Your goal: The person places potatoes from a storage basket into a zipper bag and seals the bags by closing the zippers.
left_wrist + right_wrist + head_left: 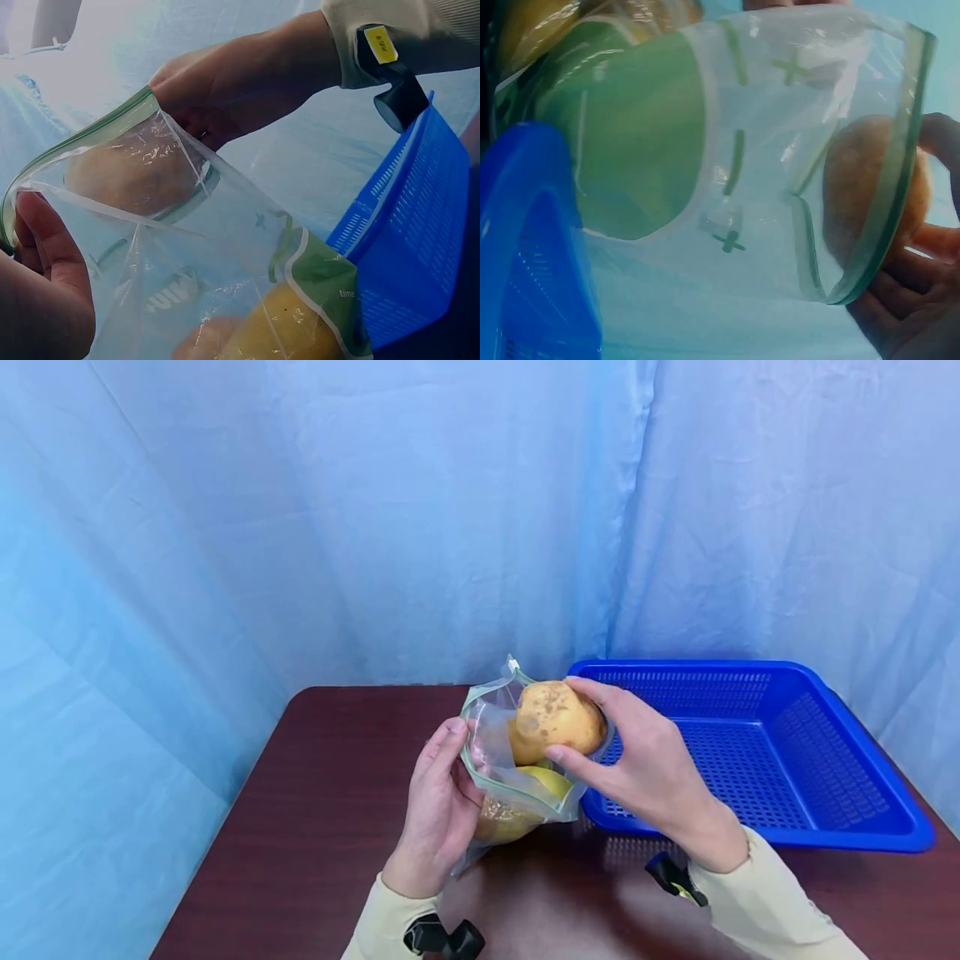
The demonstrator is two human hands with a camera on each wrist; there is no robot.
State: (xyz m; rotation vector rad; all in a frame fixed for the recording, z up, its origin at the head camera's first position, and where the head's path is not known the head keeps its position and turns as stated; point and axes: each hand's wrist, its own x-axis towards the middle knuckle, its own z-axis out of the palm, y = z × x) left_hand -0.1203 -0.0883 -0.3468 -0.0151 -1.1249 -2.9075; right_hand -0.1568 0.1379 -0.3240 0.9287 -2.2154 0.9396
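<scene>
A clear zip bag [501, 758] with a green rim stands open over the dark table [315, 827]. My left hand [438, 802] grips its near edge and holds the mouth open. My right hand [645, 760] holds a brown potato [557, 720] at the bag's mouth, partly inside. Lower in the bag lie a yellow-green fruit [546, 779] and another brown potato [502, 820]. In the left wrist view the bag [195, 255] fills the frame, with the potato [131, 174] seen through the plastic. The right wrist view shows the bag [780, 157] and potato [870, 187] close up.
A blue plastic basket [825, 760] sits on the table right of the bag, close behind my right hand, also seen as the basket [420, 247] and the basket [532, 247]. A blue curtain [300, 527] hangs behind the table.
</scene>
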